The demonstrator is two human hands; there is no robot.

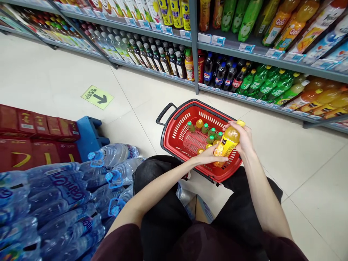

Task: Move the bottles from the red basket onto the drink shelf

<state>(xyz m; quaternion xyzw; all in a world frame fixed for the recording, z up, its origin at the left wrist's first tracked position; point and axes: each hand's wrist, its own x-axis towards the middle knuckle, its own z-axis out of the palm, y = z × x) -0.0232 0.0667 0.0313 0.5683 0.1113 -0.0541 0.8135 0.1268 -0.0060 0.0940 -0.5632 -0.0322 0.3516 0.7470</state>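
Note:
An orange juice bottle point(230, 140) with a yellow cap is held tilted over the right side of a red shopping basket point(174, 136). My left hand point(209, 156) grips the bottle low, with the thumb across its label. Wrapped round the upper part from the right is my right hand point(245, 138). Inside the basket stand several small bottles with green caps, such as a green-capped bottle point(191, 127), and some with yellow caps, such as an amber bottle point(199, 125). The held bottle and my hands hide part of the basket's right side.
Ahead runs a drinks shelf point(225, 45) with rows of bottles. Packs of bottled water point(62, 188) fill the lower left, with red boxes point(38, 134) and a blue pallet point(88, 136) behind. A yellow arrow sign point(97, 96) lies on the tiled floor. The basket's handle point(164, 112) juts left.

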